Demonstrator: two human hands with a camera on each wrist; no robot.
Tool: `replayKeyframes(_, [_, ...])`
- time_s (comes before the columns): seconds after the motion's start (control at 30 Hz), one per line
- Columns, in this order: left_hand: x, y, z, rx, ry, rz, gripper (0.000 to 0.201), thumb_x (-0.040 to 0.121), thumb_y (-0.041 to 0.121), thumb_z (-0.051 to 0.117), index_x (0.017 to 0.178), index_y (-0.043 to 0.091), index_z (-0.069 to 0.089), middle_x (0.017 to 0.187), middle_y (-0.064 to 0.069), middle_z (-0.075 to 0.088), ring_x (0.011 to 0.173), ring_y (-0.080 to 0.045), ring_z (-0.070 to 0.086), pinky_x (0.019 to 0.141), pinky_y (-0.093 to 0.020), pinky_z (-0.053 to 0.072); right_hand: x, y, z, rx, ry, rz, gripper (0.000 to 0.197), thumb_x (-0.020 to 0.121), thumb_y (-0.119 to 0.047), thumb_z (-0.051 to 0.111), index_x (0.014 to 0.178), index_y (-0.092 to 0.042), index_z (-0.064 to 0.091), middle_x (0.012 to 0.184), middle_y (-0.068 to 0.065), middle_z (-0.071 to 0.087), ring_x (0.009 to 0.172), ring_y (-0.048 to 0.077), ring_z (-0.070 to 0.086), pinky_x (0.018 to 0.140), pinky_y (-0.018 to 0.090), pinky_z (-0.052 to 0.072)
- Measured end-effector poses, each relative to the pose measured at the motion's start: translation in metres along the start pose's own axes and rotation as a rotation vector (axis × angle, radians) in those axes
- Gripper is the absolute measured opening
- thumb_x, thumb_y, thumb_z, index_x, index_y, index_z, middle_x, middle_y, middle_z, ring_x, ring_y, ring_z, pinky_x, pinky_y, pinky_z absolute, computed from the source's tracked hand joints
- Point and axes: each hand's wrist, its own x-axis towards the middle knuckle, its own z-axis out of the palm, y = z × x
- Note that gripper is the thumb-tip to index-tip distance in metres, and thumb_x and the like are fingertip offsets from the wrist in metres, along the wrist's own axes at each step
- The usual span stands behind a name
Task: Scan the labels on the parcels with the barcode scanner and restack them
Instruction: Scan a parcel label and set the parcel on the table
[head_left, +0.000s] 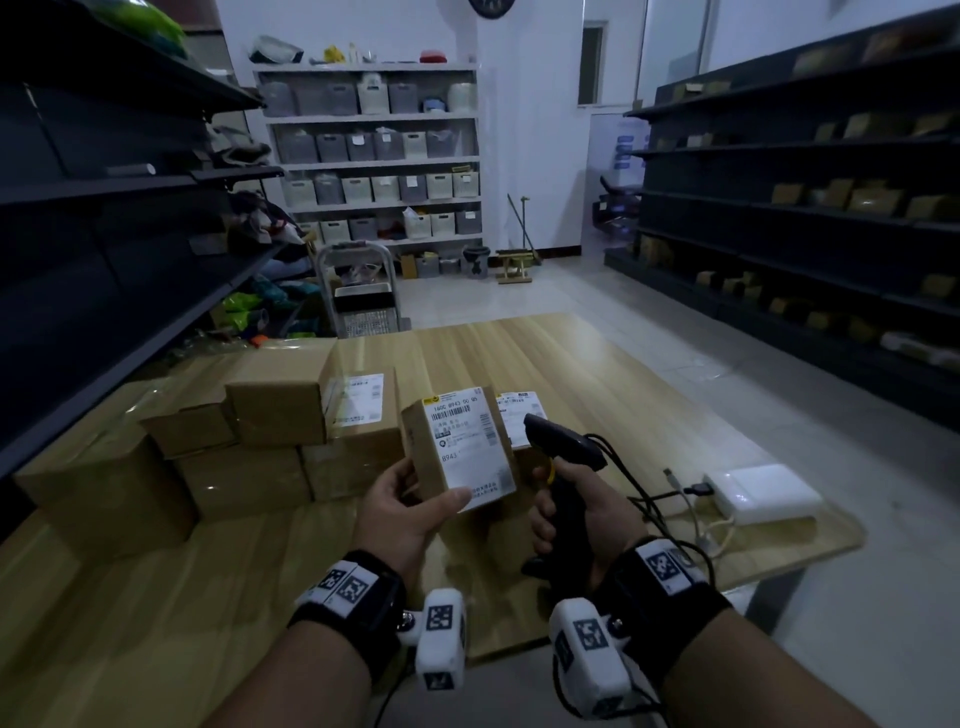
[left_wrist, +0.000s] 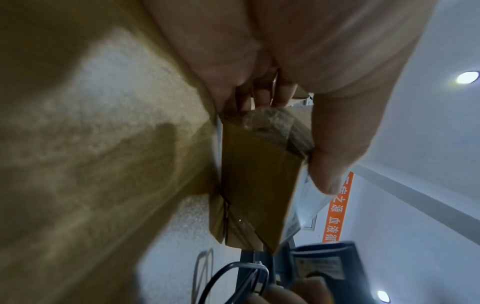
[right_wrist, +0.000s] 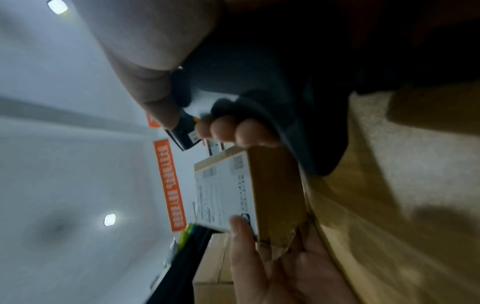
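Observation:
My left hand (head_left: 410, 506) holds a small cardboard parcel (head_left: 460, 449) above the wooden table (head_left: 597, 374), thumb on its white label and fingers behind it; the label faces up towards me. In the left wrist view the parcel (left_wrist: 257, 185) is seen from its brown side, pinched under my thumb. My right hand (head_left: 576, 512) grips the handle of a black barcode scanner (head_left: 563, 441) just right of the parcel, its head level with the parcel's top edge. In the right wrist view the scanner (right_wrist: 259, 98) sits above the labelled parcel (right_wrist: 228, 191).
A stack of cardboard boxes (head_left: 249, 441) fills the table's left side, one with a label (head_left: 358, 397). Another labelled parcel (head_left: 519, 415) lies behind the held one. A white device (head_left: 761, 491) with cables (head_left: 675, 499) sits at the right. Dark shelving flanks both sides.

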Motion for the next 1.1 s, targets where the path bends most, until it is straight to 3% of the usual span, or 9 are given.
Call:
replayKeyframes(0.17, [-0.005, 0.008, 0.002, 0.008, 0.015, -0.016, 0.133, 0.02, 0.049, 0.113, 0.142, 0.021, 0.066, 0.12, -0.002, 0.084, 0.114, -0.029, 0.08, 0.098, -0.055, 0.065, -0.035, -0.02, 0.029, -0.326, 0.097, -0.193, 0.014, 0.098, -0.013, 0.069, 0.097, -0.005, 0.057, 0.064, 0.013, 0.052, 0.052, 0.026, 0.048, 0.054, 0.037, 0.042])
replayKeyframes(0.37, [-0.009, 0.014, 0.001, -0.065, -0.014, -0.088, 0.146, 0.032, 0.034, 0.115, 0.161, 0.015, 0.049, 0.125, -0.004, 0.083, 0.118, -0.03, 0.079, 0.106, -0.058, 0.061, -0.079, -0.034, 0.045, -0.344, 0.096, -0.176, 0.014, 0.097, -0.012, 0.069, 0.103, -0.003, 0.059, 0.066, 0.015, 0.053, 0.051, 0.025, 0.049, 0.05, 0.034, 0.043])
replayKeyframes(0.43, [-0.011, 0.015, 0.002, -0.066, -0.024, -0.092, 0.135, 0.042, 0.023, 0.112, 0.161, 0.016, 0.048, 0.125, -0.004, 0.083, 0.118, -0.03, 0.078, 0.107, -0.059, 0.06, -0.086, -0.038, 0.047, -0.393, 0.124, -0.201, 0.015, 0.097, -0.01, 0.069, 0.107, -0.002, 0.059, 0.063, 0.014, 0.052, 0.049, 0.025, 0.048, 0.049, 0.033, 0.04])
replayKeyframes(0.57, [-0.007, 0.011, 0.001, -0.065, -0.056, -0.096, 0.099, 0.055, 0.005, 0.103, 0.144, 0.016, 0.062, 0.121, -0.007, 0.084, 0.114, -0.03, 0.081, 0.102, -0.058, 0.063, -0.097, -0.044, 0.052, -0.519, 0.135, -0.262, 0.005, 0.099, -0.007, 0.065, 0.099, -0.005, 0.061, 0.056, 0.01, 0.048, 0.047, 0.022, 0.044, 0.048, 0.031, 0.036])
replayKeyframes(0.73, [-0.004, 0.009, 0.001, -0.03, -0.048, -0.08, 0.085, 0.055, 0.003, 0.102, 0.129, 0.025, 0.067, 0.119, -0.007, 0.084, 0.112, -0.03, 0.081, 0.099, -0.058, 0.065, -0.1, -0.042, 0.057, -0.75, 0.174, -0.281, 0.007, 0.095, -0.013, 0.064, 0.101, -0.017, 0.066, 0.057, 0.006, 0.051, 0.05, 0.023, 0.046, 0.052, 0.037, 0.039])
replayKeyframes(0.9, [-0.003, 0.008, -0.002, -0.039, -0.066, -0.08, 0.095, 0.055, 0.003, 0.103, 0.141, 0.02, 0.064, 0.12, -0.006, 0.084, 0.115, -0.031, 0.08, 0.101, -0.06, 0.064, -0.104, -0.043, 0.061, -0.829, 0.195, -0.25, 0.005, 0.097, -0.018, 0.066, 0.102, -0.017, 0.067, 0.058, 0.006, 0.057, 0.052, 0.024, 0.052, 0.05, 0.036, 0.043])
replayKeyframes(1.0, [-0.004, 0.009, -0.002, -0.033, -0.061, -0.074, 0.085, 0.054, 0.002, 0.101, 0.127, 0.028, 0.067, 0.118, -0.005, 0.084, 0.114, -0.031, 0.08, 0.101, -0.059, 0.064, -0.104, -0.041, 0.061, -0.756, 0.189, -0.224, 0.013, 0.096, -0.019, 0.068, 0.108, -0.018, 0.068, 0.063, 0.012, 0.062, 0.053, 0.029, 0.059, 0.055, 0.042, 0.049])
replayKeyframes(1.1, [-0.004, 0.01, 0.0, -0.036, -0.055, -0.066, 0.078, 0.054, 0.003, 0.1, 0.119, 0.033, 0.067, 0.117, -0.004, 0.084, 0.114, -0.03, 0.08, 0.101, -0.059, 0.064, -0.105, -0.041, 0.059, -0.693, 0.219, -0.196, 0.014, 0.094, -0.014, 0.067, 0.108, -0.01, 0.069, 0.062, 0.015, 0.059, 0.051, 0.029, 0.057, 0.056, 0.043, 0.047])
